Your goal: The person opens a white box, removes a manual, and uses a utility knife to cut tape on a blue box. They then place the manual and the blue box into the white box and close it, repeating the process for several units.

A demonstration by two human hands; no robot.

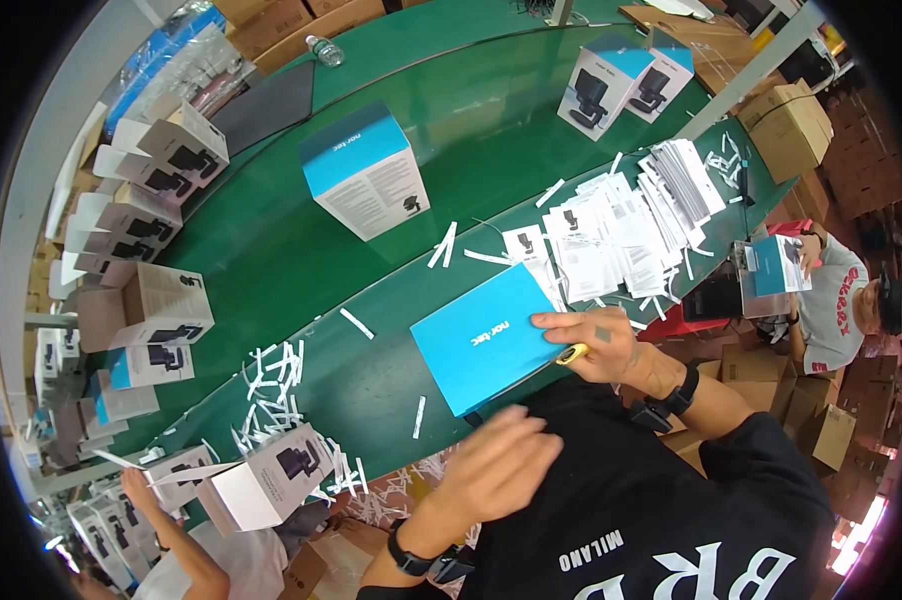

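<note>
A carton with a bright blue top (491, 335) lies right in front of me at the table's near edge. My right hand (596, 345) grips its right corner, fingers over the top face. Under those fingers is a small yellow object (572, 354), mostly hidden; its kind cannot be made out. Just below the carton's near edge hangs my left hand (506, 462), apart from it as far as I see, its fingers smeared by motion. Beyond the carton's right side lies a spread pile of printed leaflets (596, 250), touching or very near it.
A closed blue-and-white box (366, 175) stands across the green table (481, 110). Two more boxes (596, 85) stand far right. Open boxes (156, 310) line the left side. Paper strips (271, 390) litter the table. Co-workers' hands handle boxes at lower left and right.
</note>
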